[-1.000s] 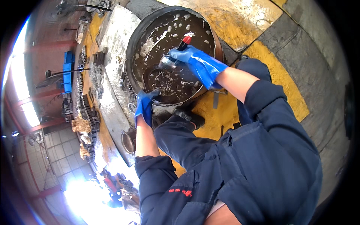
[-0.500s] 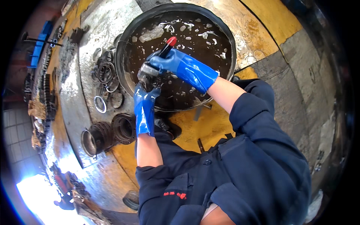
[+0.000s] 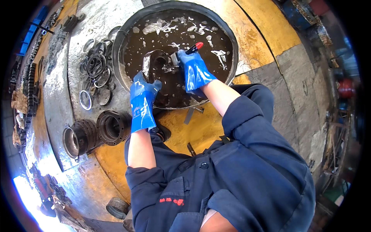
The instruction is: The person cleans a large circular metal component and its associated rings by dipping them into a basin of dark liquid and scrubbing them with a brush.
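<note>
Over a round tub [image 3: 233,71] of dark, murky liquid, both my hands are in blue rubber gloves. My left hand [image 3: 143,91], at the near left rim, grips a dark, wet metal part [image 3: 146,66] with a flat flange and a rounded body. Much of the part blends into the liquid, so its full shape is hidden. Closed round a brush [image 3: 192,49] with a black, red-tipped handle is my right hand [image 3: 193,66]. The brush's pale head points left, close to the metal part; I cannot tell whether they touch.
Left of the tub lies a pile of metal rings [image 3: 96,65], with one bright ring [image 3: 85,99] nearer me. Two hollow cylindrical castings [image 3: 112,127] stand by my left forearm. Another dark ring-shaped part [image 3: 117,208] lies lower left. Worn metal plates [image 3: 77,185] cover the floor.
My right hand and the brush have moved right, away from my left hand. The metal part now sits lower over the liquid with its flange turned up. The whole view has shifted slightly.
</note>
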A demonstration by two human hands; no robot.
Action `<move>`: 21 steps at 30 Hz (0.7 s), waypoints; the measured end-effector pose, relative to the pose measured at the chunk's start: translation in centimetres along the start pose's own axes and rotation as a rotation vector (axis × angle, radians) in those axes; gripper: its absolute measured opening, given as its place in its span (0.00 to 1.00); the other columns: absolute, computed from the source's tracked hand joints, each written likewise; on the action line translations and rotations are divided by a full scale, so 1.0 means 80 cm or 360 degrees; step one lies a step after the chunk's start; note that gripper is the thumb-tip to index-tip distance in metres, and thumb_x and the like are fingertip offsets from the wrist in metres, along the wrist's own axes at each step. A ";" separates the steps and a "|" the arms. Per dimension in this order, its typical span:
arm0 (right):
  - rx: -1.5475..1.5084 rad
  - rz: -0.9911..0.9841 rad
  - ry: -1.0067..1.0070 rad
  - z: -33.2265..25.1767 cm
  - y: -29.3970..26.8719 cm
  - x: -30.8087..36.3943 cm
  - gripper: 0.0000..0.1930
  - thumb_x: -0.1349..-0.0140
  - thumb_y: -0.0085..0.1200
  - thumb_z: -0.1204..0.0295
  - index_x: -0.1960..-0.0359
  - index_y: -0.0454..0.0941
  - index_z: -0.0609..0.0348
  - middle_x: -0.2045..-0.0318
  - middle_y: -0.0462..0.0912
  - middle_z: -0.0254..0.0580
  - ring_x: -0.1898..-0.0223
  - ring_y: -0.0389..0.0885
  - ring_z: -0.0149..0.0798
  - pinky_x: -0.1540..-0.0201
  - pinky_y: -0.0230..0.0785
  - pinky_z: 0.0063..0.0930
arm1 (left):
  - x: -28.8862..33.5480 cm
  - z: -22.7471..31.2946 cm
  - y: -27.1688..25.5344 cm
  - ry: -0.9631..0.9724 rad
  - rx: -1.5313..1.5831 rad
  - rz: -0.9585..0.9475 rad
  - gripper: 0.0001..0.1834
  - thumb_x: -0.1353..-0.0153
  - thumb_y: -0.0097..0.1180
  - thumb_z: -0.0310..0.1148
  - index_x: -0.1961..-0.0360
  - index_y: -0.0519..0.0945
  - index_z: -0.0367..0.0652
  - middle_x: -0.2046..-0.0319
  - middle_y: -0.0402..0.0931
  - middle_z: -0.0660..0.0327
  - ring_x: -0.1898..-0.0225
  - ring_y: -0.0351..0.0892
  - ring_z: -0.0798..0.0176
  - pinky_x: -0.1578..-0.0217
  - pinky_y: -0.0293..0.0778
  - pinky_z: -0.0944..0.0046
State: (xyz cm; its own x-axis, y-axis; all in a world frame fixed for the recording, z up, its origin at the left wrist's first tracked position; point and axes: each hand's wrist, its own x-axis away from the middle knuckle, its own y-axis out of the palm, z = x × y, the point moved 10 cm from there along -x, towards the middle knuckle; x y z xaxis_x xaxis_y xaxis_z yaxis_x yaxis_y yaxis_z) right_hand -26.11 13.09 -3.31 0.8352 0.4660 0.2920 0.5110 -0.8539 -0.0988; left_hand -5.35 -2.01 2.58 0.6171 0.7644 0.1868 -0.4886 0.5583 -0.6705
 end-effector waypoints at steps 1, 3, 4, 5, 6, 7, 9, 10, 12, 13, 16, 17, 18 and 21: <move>0.0137 -0.0142 0.0010 0.000 -0.005 -0.001 0.22 0.29 0.57 0.55 0.57 0.86 0.67 0.68 0.88 0.40 0.66 0.81 0.32 0.61 0.74 0.37 | -0.001 0.008 0.001 0.0022 -0.0038 -0.0010 0.27 0.48 0.76 0.32 0.46 0.85 0.37 0.55 0.90 0.48 0.53 0.89 0.49 0.48 0.81 0.52; 0.0288 -0.0094 0.0104 0.023 -0.039 -0.017 0.22 0.30 0.60 0.53 0.57 0.87 0.63 0.71 0.85 0.34 0.69 0.78 0.31 0.62 0.73 0.32 | 0.001 0.031 0.016 0.0075 -0.0049 -0.0045 0.27 0.48 0.75 0.32 0.46 0.85 0.37 0.54 0.90 0.48 0.52 0.89 0.48 0.48 0.81 0.51; 0.0296 -0.0097 0.0085 0.015 -0.036 -0.011 0.22 0.30 0.60 0.53 0.58 0.88 0.63 0.71 0.85 0.34 0.69 0.79 0.30 0.62 0.72 0.31 | 0.004 0.032 0.010 0.0070 -0.0050 -0.0032 0.26 0.48 0.75 0.32 0.46 0.86 0.37 0.54 0.90 0.47 0.52 0.89 0.47 0.48 0.81 0.51; 0.0305 -0.0098 0.0065 -0.006 -0.031 0.002 0.22 0.31 0.60 0.53 0.58 0.88 0.63 0.71 0.85 0.34 0.69 0.79 0.30 0.62 0.72 0.30 | 0.007 0.032 0.003 0.0065 -0.0053 -0.0021 0.26 0.48 0.75 0.32 0.47 0.86 0.37 0.54 0.90 0.47 0.51 0.89 0.46 0.47 0.81 0.50; 0.0167 -0.0092 0.0028 -0.026 -0.028 0.020 0.21 0.31 0.60 0.53 0.59 0.88 0.63 0.71 0.85 0.34 0.69 0.79 0.30 0.62 0.72 0.29 | 0.008 0.031 -0.001 0.0062 -0.0055 -0.0011 0.26 0.48 0.75 0.32 0.47 0.86 0.38 0.54 0.90 0.47 0.51 0.89 0.45 0.47 0.81 0.49; -0.0050 -0.0230 -0.0016 -0.049 -0.018 0.033 0.21 0.29 0.58 0.53 0.57 0.88 0.62 0.68 0.88 0.36 0.66 0.82 0.31 0.58 0.73 0.30 | 0.005 0.026 -0.003 0.0085 -0.0086 0.0034 0.26 0.48 0.75 0.32 0.47 0.86 0.37 0.54 0.90 0.47 0.51 0.89 0.45 0.47 0.81 0.50; -0.0321 -0.0249 0.0045 -0.097 0.001 0.074 0.17 0.23 0.56 0.60 0.46 0.84 0.62 0.57 0.90 0.41 0.60 0.88 0.35 0.55 0.82 0.33 | -0.012 -0.001 -0.006 0.0111 -0.0157 0.0128 0.26 0.48 0.75 0.32 0.47 0.86 0.37 0.54 0.90 0.47 0.51 0.89 0.46 0.48 0.81 0.50; -0.0455 -0.0238 0.0077 -0.118 0.005 0.091 0.17 0.19 0.54 0.63 0.40 0.82 0.62 0.52 0.91 0.44 0.57 0.91 0.38 0.54 0.86 0.35 | -0.017 -0.006 -0.004 0.0077 -0.0146 0.0090 0.26 0.48 0.76 0.32 0.46 0.86 0.37 0.53 0.90 0.47 0.51 0.89 0.46 0.47 0.81 0.51; -0.0527 -0.0300 0.0077 -0.114 0.022 0.087 0.17 0.21 0.55 0.62 0.42 0.83 0.61 0.53 0.91 0.43 0.58 0.90 0.37 0.54 0.85 0.35 | -0.026 -0.019 -0.003 0.0000 -0.0130 0.0025 0.27 0.48 0.77 0.32 0.46 0.86 0.36 0.52 0.90 0.47 0.50 0.89 0.47 0.47 0.81 0.51; -0.0530 -0.0301 0.0056 -0.110 0.020 0.081 0.17 0.21 0.56 0.62 0.43 0.83 0.61 0.54 0.91 0.43 0.58 0.89 0.37 0.54 0.84 0.35 | -0.035 -0.018 0.011 0.0047 -0.0056 -0.0052 0.30 0.48 0.77 0.32 0.42 0.84 0.36 0.49 0.89 0.45 0.47 0.88 0.46 0.46 0.80 0.51; -0.0461 -0.0358 0.0023 -0.076 0.046 0.042 0.17 0.24 0.57 0.60 0.46 0.85 0.60 0.57 0.91 0.42 0.60 0.88 0.36 0.55 0.83 0.36 | -0.034 -0.029 -0.006 0.0062 -0.0164 0.0095 0.29 0.45 0.74 0.38 0.44 0.83 0.34 0.49 0.86 0.38 0.44 0.86 0.36 0.43 0.80 0.46; -0.0402 -0.0337 0.0017 -0.065 0.041 0.031 0.17 0.24 0.58 0.60 0.46 0.86 0.59 0.58 0.91 0.42 0.60 0.88 0.35 0.55 0.82 0.36 | -0.030 -0.019 -0.004 0.0024 -0.0177 0.0064 0.30 0.45 0.74 0.38 0.43 0.83 0.34 0.48 0.86 0.38 0.43 0.85 0.36 0.42 0.80 0.46; -0.0337 -0.0311 0.0016 -0.054 0.031 0.020 0.17 0.25 0.58 0.59 0.47 0.86 0.59 0.59 0.91 0.41 0.61 0.88 0.35 0.56 0.82 0.36 | -0.026 -0.009 -0.002 -0.0012 -0.0190 0.0032 0.30 0.45 0.74 0.38 0.43 0.83 0.34 0.47 0.86 0.38 0.42 0.85 0.36 0.41 0.80 0.47; -0.0033 -0.0275 0.0028 -0.030 0.018 0.002 0.17 0.27 0.60 0.57 0.50 0.88 0.58 0.62 0.90 0.40 0.62 0.86 0.34 0.56 0.80 0.36 | -0.025 -0.010 -0.011 -0.0122 -0.0206 -0.0060 0.42 0.48 0.76 0.41 0.34 0.78 0.31 0.41 0.84 0.40 0.38 0.83 0.40 0.36 0.77 0.50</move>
State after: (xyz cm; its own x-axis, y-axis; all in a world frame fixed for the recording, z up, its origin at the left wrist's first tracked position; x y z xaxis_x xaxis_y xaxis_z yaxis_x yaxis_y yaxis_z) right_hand -25.70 11.38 -1.12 0.7315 0.6025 0.3193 0.6424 -0.7659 -0.0262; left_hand -5.66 -4.31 2.24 0.5822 0.7689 0.2641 -0.3797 0.5445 -0.7479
